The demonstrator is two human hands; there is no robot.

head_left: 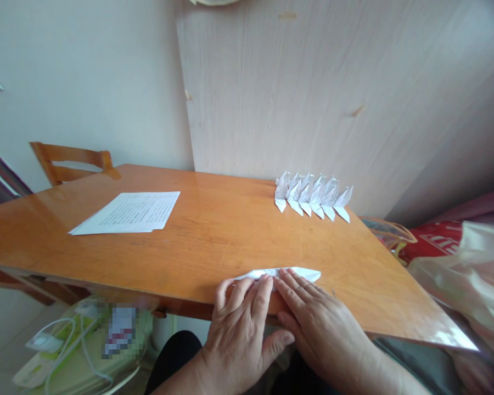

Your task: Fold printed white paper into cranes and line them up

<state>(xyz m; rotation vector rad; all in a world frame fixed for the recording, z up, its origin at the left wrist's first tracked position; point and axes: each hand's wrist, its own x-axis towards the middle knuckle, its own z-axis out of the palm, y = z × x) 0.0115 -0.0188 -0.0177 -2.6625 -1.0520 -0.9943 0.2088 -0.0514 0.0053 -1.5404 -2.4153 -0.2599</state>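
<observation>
A strip of folded white paper point(308, 273) lies along the front edge of the wooden table, its pointed ends showing on either side of my hands. My left hand point(242, 323) rests its fingertips on the left and middle part of the paper, fingers stretched out and thumb pointing right. Beside it, my right hand point(313, 315) lies flat with straight fingers over the right part. Both press on the paper without gripping it. The part of the paper under my fingers is hidden.
Several folded paper pieces point(313, 197) stand in rows at the table's back right. A stack of printed sheets point(134, 213) lies on the left of the table point(214, 230). A chair point(74, 159) stands behind; bags point(444, 252) are at the right, a power strip point(37, 367) lower left.
</observation>
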